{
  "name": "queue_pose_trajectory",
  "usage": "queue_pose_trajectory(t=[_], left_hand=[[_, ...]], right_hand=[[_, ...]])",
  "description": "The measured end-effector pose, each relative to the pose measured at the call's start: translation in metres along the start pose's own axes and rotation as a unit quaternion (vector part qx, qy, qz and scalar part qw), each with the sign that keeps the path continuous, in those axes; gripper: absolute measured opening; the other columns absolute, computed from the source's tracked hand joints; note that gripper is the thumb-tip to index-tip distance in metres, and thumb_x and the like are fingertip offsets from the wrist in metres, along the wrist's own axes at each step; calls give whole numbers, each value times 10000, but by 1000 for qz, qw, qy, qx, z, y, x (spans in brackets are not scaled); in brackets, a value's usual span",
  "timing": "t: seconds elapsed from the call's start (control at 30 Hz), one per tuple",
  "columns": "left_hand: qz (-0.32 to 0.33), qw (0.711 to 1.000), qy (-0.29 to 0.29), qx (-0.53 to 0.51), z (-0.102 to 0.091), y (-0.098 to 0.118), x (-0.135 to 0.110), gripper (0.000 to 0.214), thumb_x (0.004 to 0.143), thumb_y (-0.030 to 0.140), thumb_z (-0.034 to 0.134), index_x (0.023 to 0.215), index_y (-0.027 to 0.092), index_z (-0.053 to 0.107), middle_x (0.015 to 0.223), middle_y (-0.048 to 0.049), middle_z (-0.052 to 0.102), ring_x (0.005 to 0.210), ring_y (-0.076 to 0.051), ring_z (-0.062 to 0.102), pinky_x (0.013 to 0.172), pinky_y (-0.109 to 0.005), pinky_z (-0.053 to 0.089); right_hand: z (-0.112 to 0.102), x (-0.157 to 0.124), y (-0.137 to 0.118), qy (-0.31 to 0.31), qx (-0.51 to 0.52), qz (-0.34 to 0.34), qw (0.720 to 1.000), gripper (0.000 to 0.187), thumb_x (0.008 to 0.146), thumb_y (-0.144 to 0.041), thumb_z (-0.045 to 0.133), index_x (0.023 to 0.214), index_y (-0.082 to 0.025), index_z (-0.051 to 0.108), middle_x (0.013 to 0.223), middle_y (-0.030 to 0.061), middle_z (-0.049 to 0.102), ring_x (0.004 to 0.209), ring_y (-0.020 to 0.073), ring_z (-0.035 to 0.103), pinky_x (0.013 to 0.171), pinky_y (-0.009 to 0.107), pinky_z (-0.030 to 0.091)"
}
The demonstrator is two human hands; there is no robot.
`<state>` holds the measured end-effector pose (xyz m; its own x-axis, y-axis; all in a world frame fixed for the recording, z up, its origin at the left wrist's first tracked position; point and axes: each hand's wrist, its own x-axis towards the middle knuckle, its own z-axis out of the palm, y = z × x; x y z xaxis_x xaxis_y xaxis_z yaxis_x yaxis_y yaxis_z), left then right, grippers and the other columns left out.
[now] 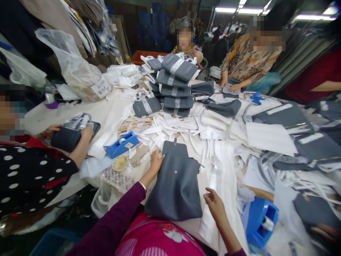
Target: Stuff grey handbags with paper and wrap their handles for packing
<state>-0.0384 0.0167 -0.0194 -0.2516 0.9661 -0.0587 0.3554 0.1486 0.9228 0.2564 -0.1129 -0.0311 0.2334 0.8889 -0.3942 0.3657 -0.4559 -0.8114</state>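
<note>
We show the left grip [156, 163] released, apparently touching the grey flap bag [173, 188] at its right, and the right grip [214, 205] likewise open.

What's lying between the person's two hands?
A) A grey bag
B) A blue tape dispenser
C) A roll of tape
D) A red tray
A. The grey bag lies between the person's left hand and right hand, with a metal snap button showing on it.
</note>
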Motion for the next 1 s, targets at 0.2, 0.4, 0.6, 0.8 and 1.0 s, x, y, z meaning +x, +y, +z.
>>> queue_pose_trajectory(t=[0.2, 0.4, 0.6, 0.8, 1.0], left_hand=[[271, 946, -71, 162, -13, 61, -7, 334, 915, 316, 476, 1227, 201, 510, 1227, -93, 532, 1188, -217, 448, 1054, -403, 332], [370, 785, -350, 354, 58, 120, 6, 462, 846, 445, 582, 1235, 202, 531, 1104, -116, 560, 1052, -284, 500, 879, -424, 426], [419, 660, -497, 376, 112, 116, 10, 486, 749, 587, 631, 1118, 272, 629, 1173, -94, 487, 945, -244, 556, 766, -308, 439], [427, 619, -557, 352, 94, 109, 60, 533, 814, 593, 549, 1269, 314, 542, 1046, -37, 606, 922, -203, 591, 789, -248, 410], [483, 597, -545, 336, 84, 146, 78, 585, 853, 548, 519, 1377, 305, 430, 1131, -76, 553, 957, -220, 541, 812, -291, 403]], right_hand=[[31, -47, -35, 18, -81, -160, 984, 519, 780, -463, 619, 1187, -165, 496, 1031, 108, 601, 976, 273, 582, 871, 430, 480], [50, -74, -25, 9, -170, -204, 964, 456, 810, -346, 635, 1192, -156, 472, 1083, 127, 551, 1035, 298, 524, 907, 485, 452], [47, -69, -16, 26, -138, -196, 970, 472, 794, -334, 659, 1194, -189, 456, 1118, 110, 528, 1071, 287, 505, 939, 461, 441], [50, -59, -5, 65, -99, -112, 987, 651, 645, -244, 764, 1213, -160, 457, 1173, 119, 509, 1124, 291, 477, 985, 442, 415], [53, -51, -4, 55, -82, -86, 991, 720, 593, -264, 794, 1233, -164, 480, 1230, 122, 494, 1166, 293, 461, 1014, 438, 390]])
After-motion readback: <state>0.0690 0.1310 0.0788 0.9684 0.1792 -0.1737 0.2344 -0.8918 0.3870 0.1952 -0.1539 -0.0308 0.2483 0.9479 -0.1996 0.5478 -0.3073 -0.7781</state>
